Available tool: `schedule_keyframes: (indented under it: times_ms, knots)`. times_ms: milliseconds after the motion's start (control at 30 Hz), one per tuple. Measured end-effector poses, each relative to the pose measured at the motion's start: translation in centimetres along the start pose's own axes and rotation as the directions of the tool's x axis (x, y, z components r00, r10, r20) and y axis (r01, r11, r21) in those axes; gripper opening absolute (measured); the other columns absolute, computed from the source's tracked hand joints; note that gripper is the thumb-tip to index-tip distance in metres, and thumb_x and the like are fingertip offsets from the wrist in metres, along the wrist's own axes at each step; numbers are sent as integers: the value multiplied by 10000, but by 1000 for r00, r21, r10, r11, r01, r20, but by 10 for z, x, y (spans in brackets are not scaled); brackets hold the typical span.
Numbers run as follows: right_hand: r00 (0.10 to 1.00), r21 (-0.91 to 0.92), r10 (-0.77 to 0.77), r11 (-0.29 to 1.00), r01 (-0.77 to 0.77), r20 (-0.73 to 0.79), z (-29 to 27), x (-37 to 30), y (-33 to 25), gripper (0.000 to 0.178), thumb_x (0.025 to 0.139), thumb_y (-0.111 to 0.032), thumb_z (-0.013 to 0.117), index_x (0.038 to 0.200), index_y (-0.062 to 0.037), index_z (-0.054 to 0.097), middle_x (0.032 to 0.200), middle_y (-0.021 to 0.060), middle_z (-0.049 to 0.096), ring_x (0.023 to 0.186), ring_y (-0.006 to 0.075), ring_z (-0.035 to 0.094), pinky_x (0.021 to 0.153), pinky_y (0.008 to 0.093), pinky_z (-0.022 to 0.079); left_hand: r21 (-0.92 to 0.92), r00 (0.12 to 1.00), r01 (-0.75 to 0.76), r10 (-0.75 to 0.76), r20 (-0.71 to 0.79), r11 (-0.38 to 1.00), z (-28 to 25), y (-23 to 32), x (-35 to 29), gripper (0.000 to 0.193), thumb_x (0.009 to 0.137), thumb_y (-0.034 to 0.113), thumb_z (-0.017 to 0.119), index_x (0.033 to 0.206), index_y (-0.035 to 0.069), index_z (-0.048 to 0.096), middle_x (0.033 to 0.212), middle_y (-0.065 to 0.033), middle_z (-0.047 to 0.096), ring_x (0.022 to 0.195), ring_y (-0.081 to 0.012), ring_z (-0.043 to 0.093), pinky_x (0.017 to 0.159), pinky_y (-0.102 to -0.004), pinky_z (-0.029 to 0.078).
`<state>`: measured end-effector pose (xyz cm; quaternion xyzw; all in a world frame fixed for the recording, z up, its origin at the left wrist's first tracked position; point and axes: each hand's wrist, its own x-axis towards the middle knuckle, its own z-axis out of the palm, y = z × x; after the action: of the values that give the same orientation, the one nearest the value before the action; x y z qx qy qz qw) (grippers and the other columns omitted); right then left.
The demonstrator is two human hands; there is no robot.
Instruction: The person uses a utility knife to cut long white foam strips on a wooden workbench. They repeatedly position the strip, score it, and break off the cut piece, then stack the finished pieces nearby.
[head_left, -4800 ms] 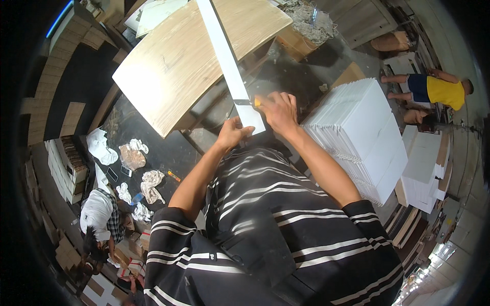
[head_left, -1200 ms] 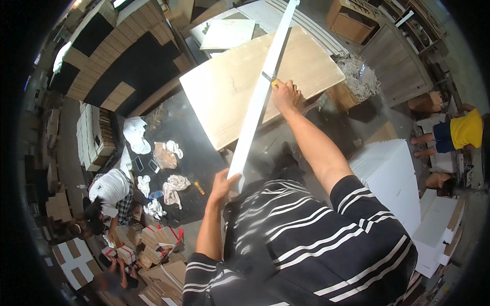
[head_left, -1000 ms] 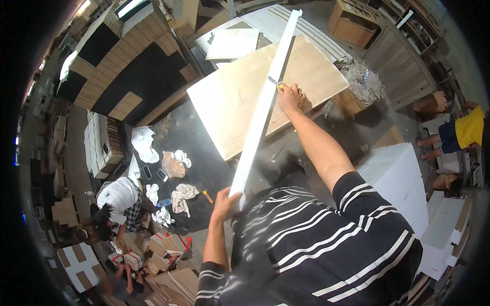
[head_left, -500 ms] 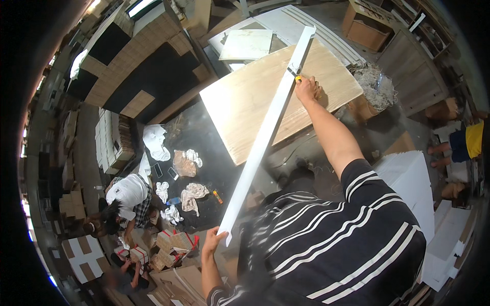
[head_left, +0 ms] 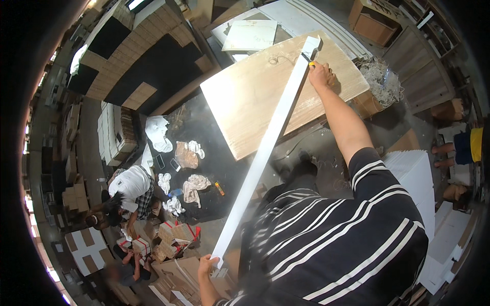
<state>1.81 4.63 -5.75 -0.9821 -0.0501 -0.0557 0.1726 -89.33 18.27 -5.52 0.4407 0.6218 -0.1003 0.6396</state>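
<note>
A long white strip runs diagonally from the lower middle up to the light wooden board. My left hand grips its near end at the bottom of the view. My right hand is stretched out over the board and presses on the strip near its far end, with something small and yellow at the fingers. The far tip of the strip lies on the board's upper edge. My striped shirt fills the lower right.
A white block stands at my right. Rags and small items lie on the dark floor. People crouch among cardboard boxes at lower left. Another person stands at far right. Stacked panels sit to the left.
The strip has slid toward me: my left hand has gone down and back with the near end, and my right arm has stretched farther out along it over the board.
</note>
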Motion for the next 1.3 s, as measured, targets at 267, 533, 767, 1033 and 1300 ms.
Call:
schedule_keyframes:
  times_ms: [267, 533, 767, 1033, 1300]
  knots:
    - [1000, -18, 4, 1000, -4, 17, -6, 9, 14, 351, 991, -403, 609, 1313, -282, 684, 1273, 128, 604, 1214, 339, 591, 1050, 541, 401, -40, 984, 99, -103, -146, 994, -26, -34, -36, 268, 765, 120, 900, 959, 36, 735, 868, -37, 732, 723, -150, 663, 615, -288, 485]
    - [997, 49, -10, 999, 6, 81, -18, 7, 39, 403, 982, -409, 628, 1327, -206, 679, 1268, 148, 607, 1177, 365, 621, 989, 524, 472, 61, 868, -131, 144, -475, 989, -76, 18, 16, 248, 856, 69, 804, 1078, 39, 700, 1004, -58, 709, 846, -167, 656, 704, -316, 523]
    - [994, 101, -98, 990, 93, 44, -26, -3, 73, 404, 947, -391, 669, 1258, -135, 700, 1199, 198, 624, 1085, 390, 663, 924, 521, 504, 545, 397, -594, 805, -440, 591, 65, 223, 78, 270, 867, 80, 747, 1116, -9, 692, 1074, -119, 719, 984, -232, 675, 899, -365, 519]
    - [978, 175, -45, 985, 10, 202, -42, -20, 84, 431, 979, -407, 625, 1324, -151, 664, 1252, 144, 608, 1082, 378, 663, 938, 545, 478, 510, -75, -808, 910, 407, -295, 452, 428, 107, 418, 800, 84, 754, 1210, 45, 685, 1235, -170, 682, 1136, -355, 635, 957, -440, 505]
    - [996, 314, 28, 948, -55, 89, -60, -44, 85, 346, 929, -301, 668, 1203, -96, 721, 1122, 185, 676, 1013, 402, 659, 918, 493, 499, 602, -45, -688, 852, 522, -406, 596, 460, 130, 539, 900, 145, 619, 1430, 242, 596, 1448, -151, 514, 1221, -349, 533, 999, -467, 422]
